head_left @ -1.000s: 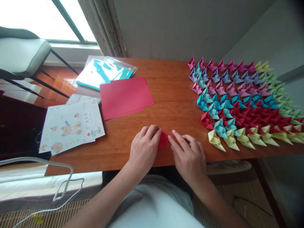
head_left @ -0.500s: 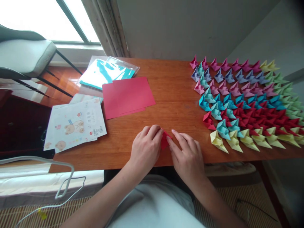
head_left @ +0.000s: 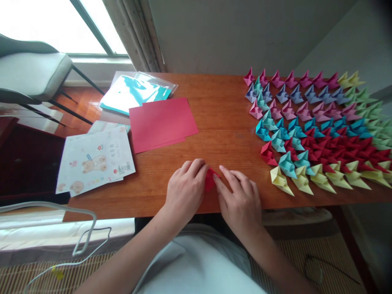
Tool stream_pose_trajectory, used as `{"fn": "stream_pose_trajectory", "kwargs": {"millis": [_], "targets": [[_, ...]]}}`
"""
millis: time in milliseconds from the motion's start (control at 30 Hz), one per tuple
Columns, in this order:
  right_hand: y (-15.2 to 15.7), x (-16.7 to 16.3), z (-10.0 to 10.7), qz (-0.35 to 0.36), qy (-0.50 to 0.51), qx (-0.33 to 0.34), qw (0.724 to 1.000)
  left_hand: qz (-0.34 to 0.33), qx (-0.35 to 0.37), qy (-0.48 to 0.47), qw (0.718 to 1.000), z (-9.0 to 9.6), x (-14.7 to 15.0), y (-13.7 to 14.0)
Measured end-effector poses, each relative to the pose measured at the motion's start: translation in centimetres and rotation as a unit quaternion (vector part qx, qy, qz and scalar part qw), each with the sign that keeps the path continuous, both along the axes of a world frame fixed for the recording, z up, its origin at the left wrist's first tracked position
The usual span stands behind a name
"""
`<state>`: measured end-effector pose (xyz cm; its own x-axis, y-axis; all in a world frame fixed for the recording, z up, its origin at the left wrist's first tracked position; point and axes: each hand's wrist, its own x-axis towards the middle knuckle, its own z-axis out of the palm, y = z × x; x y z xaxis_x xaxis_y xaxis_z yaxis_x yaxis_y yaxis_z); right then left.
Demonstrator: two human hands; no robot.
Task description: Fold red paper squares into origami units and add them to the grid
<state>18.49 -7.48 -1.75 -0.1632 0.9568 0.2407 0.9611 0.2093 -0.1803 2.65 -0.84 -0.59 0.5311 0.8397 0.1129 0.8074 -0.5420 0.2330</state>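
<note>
A small piece of folded red paper (head_left: 210,182) lies at the front of the wooden table, between my two hands. My left hand (head_left: 185,192) is closed on its left side, fingers curled, hiding part of the sheet. On the right edge of the paper, my right hand (head_left: 240,197) presses and holds it with a thumb-side fingertip, while another finger stretches out just above. The exact folds are too small to make out.
Rows of folded paper boats (head_left: 288,165) in several colours cover the table's right side. Red sheets (head_left: 168,122), a plastic packet of blue paper (head_left: 137,94) and bear-printed sheets (head_left: 98,163) lie left. A chair (head_left: 36,73) stands beyond the table's left end.
The view has shifted slightly. Both hands keep their places on the red paper, with only very small finger movement.
</note>
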Motion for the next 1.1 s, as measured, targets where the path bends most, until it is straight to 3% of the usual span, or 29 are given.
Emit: {"fn": "stream_pose_trajectory", "kwargs": {"millis": [367, 567, 733, 1100], "targets": [[-0.1, 0.1, -0.2, -0.001, 0.023, -0.001, 1.000, -0.017, -0.001, -0.064, 0.998, -0.7, -1.1, 0.1], [1.6, 0.4, -0.6, 0.001, 0.137, 0.023, 0.990, 0.030, 0.014, -0.027, 0.999, -0.7, -0.8, -0.4], [3.4, -0.7, -0.2, -0.053, 0.153, -0.008, 0.987, 0.033, 0.006, -0.034, 0.999, -0.8, -0.8, -0.4], [3.8, -1.6, -0.3, -0.069, 0.239, -0.048, 0.968, 0.008, -0.036, -0.126, 0.991, -0.8, -1.6, 0.1]]}}
